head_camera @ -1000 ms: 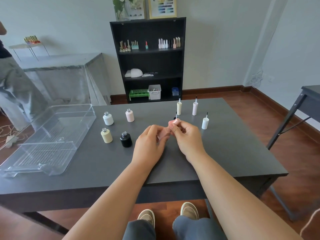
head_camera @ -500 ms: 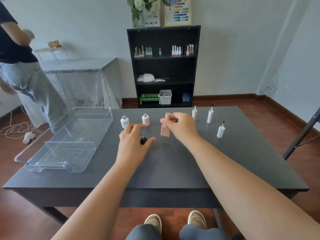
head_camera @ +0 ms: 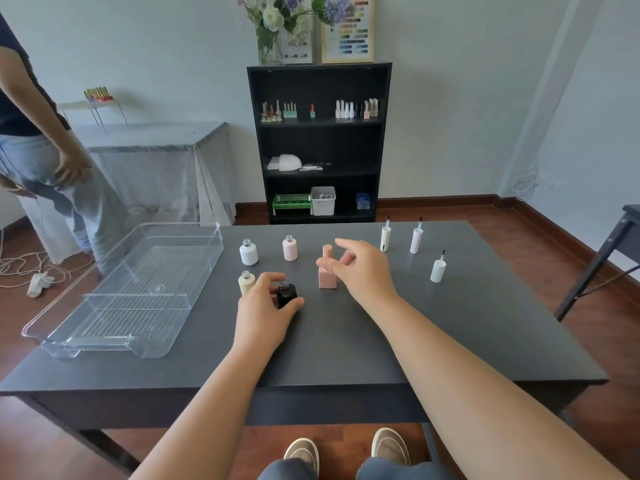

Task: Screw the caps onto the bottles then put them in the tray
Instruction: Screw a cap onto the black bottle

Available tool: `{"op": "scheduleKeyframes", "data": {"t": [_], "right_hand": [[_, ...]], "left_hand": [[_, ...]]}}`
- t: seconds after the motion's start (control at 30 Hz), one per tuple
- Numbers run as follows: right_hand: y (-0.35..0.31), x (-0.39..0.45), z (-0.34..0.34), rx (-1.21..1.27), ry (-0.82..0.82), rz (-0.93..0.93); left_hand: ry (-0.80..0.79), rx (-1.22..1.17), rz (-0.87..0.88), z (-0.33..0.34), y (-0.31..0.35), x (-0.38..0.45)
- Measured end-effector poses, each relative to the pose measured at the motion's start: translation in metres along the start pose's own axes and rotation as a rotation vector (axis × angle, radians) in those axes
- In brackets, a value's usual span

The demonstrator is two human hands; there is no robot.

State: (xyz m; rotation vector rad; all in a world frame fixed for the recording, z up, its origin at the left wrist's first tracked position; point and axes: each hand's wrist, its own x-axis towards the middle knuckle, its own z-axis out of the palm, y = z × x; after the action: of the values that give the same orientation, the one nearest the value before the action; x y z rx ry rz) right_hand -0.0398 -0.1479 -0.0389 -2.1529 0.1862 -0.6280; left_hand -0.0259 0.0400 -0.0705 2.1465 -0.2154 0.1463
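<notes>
My left hand is closed around an uncapped black bottle on the dark table. A capped pink bottle stands upright in the middle; my right hand hovers beside it with fingers apart, holding nothing. Uncapped white, pale pink and cream bottles stand to the left. Three brush caps, cream, pale pink and white, stand upright at the right. The clear tray lies at the table's left.
The dark table ends near my knees. A person stands at the far left by a covered table. A black shelf with bottles stands behind. Another table's edge is at the right.
My right hand set the capped pink bottle down on the table and let go. My left hand moved left and took hold of the black bottle.
</notes>
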Motion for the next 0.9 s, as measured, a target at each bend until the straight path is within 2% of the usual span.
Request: {"op": "scheduleKeyframes", "data": {"t": [0.1,0.17,0.27,0.4,0.5,0.6,0.7,0.83,0.9], "right_hand": [[0.016,-0.010,-0.022,0.142,0.288,0.053],[0.032,-0.014,-0.036,0.165,0.378,0.183],[0.050,-0.016,-0.044,0.109,0.287,0.370],[0.059,-0.004,-0.041,0.003,0.128,0.431],[0.059,0.005,-0.038,-0.057,0.104,0.394],[0.057,0.002,-0.038,-0.018,0.132,0.363],[0.054,-0.012,-0.044,0.147,0.126,0.299],[0.051,-0.038,-0.058,0.358,-0.010,0.172],[0.051,-0.047,-0.064,0.402,-0.024,0.134]], "left_hand": [[0.017,-0.070,-0.016,-0.003,0.003,-0.004],[0.018,-0.120,-0.020,-0.001,0.008,-0.005],[0.007,-0.208,-0.021,0.007,0.017,-0.007],[-0.027,-0.275,0.013,0.019,0.026,-0.008],[-0.028,-0.323,0.052,0.025,0.033,-0.008],[-0.033,-0.333,0.116,0.030,0.038,-0.007],[-0.040,-0.306,0.158,0.035,0.039,-0.006],[-0.075,-0.273,0.199,0.039,0.034,-0.009],[-0.075,-0.261,0.203,0.040,0.032,-0.010]]}}
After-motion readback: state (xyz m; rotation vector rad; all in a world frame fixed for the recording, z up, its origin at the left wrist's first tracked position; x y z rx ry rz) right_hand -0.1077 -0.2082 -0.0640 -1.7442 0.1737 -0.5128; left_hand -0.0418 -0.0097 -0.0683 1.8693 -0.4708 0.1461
